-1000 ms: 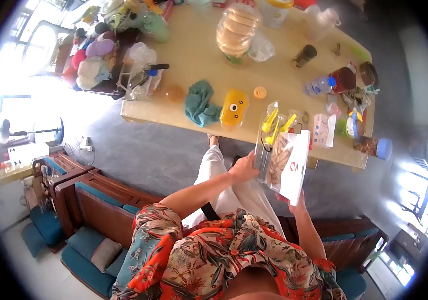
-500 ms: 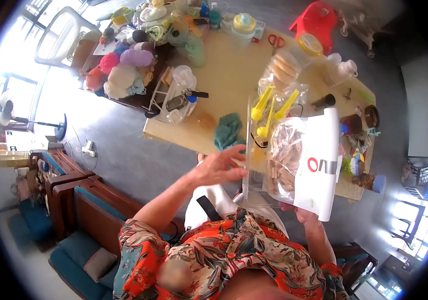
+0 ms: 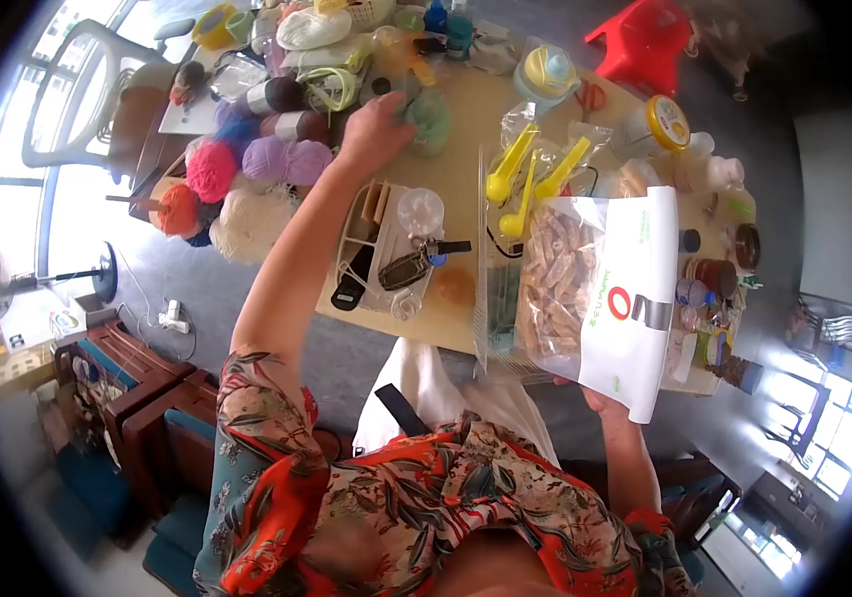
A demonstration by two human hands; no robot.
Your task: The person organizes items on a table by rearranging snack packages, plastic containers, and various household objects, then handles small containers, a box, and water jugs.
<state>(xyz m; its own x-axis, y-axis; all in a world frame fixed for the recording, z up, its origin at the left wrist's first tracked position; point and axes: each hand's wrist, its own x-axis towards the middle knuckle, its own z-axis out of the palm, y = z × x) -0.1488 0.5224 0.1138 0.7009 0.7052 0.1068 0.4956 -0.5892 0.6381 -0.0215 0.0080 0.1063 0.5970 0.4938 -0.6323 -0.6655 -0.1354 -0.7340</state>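
My left hand [image 3: 378, 131] is stretched out across the table, fingers partly spread, at the edge of a mint-green ball of yarn [image 3: 430, 121]. Whether it touches the yarn I cannot tell. On the other side my right hand [image 3: 600, 400] grips a clear plastic box [image 3: 481, 298] from below near its front edge, with most of the fingers hidden. In the box lie yellow scoops [image 3: 515, 214] and a clear bag of brown strip-like pieces [image 3: 555, 289]. A white printed sheet or packet [image 3: 625, 308] covers its right side. A teal cloth [image 3: 501, 323] shows through the clear wall.
Balls of yarn [image 3: 286, 159] are heaped at the left. A white tray [image 3: 366, 224] holds a key fob [image 3: 404, 270]. Lidded jars [image 3: 666, 124], red scissors [image 3: 592, 96] and small bottles [image 3: 692, 292] stand or lie farther back and right. A red stool [image 3: 642, 45] is beyond the table.
My left hand has left the side of the clear box and reached forward and left to the mint-green yarn. My right hand still holds the box. The view has shifted slightly.
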